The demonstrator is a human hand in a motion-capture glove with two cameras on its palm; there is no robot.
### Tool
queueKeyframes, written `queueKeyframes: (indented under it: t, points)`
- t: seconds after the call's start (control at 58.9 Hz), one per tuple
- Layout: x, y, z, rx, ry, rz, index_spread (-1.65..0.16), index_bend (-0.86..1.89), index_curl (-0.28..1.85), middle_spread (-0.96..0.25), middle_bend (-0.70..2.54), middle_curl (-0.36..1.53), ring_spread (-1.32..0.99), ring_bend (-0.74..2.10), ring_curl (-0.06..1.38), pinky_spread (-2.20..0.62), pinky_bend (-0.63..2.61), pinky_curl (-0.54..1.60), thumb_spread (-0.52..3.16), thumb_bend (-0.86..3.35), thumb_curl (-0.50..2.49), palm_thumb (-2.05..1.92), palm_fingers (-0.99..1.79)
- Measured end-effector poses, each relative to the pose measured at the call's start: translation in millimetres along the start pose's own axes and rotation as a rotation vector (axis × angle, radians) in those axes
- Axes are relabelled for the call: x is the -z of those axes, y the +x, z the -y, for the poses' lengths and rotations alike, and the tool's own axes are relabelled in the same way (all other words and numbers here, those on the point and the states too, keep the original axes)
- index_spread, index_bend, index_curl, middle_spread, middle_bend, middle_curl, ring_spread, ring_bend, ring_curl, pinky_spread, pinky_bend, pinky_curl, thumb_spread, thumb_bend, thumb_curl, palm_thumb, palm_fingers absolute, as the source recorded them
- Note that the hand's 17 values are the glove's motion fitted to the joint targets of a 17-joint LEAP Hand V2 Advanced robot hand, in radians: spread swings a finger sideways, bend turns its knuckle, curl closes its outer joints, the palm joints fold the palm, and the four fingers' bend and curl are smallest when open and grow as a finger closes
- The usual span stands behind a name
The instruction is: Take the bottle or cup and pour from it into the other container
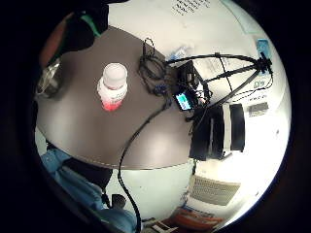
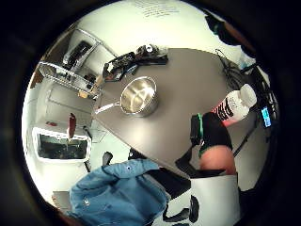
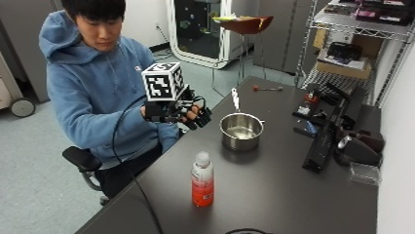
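Above the near-left edge of the dark table (image 3: 292, 195), my gloved right hand (image 3: 188, 114) hangs in the air with its fingers loosely curled and nothing in them. Nothing is gripped yet; I judge the reach for the bottle has not begun.

The bottle (image 3: 202, 179) stands upright on the table, near me and well apart from my hand. It has a white cap and red liquid filling most of it. Upright and alone like that, it should be easy to take round the middle. In the little finger side palm view the bottle (image 1: 113, 87) appears from above, the cap facing my palm.

The steel pot (image 3: 241, 130) sits farther along the table, its mouth open upward and its handle pointing away, so it looks set to receive the pour. It is apart from the bottle, with bare tabletop between them.

A black stand (image 3: 322, 141) and other gear sit on the right side. A wire shelf rack (image 3: 363, 44) stands at the far right, and the floor is pale.
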State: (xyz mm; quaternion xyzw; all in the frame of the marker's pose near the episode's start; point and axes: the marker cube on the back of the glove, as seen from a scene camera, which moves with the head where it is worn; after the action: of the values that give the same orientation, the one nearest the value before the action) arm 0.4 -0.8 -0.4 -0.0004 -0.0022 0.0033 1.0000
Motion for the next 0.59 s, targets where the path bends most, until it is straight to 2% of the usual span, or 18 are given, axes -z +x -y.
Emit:
queueKeyframes:
  t: [0.102,0.221,0.594]
  points:
    - [-1.4,-1.1,0.4,-0.005,0.0,0.001,-0.22,0.16,0.15,0.02,0.24,0.14,0.0,0.33,0.16,0.07,0.52,0.18,0.61,0.39,0.19,0.66,0.62]
    - [-2.2,1.4,0.8,-0.007,-0.006,-0.009,-0.26,0.15,0.19,0.02,0.23,0.2,0.01,0.33,0.21,0.09,0.53,0.22,0.81,0.35,0.25,0.7,0.6]
    - [3.6,49.2,-15.9,-0.045,0.043,0.001,-0.34,0.1,0.18,0.02,0.22,0.31,0.0,0.38,0.29,0.12,0.62,0.28,1.0,0.08,0.32,0.63,0.42]
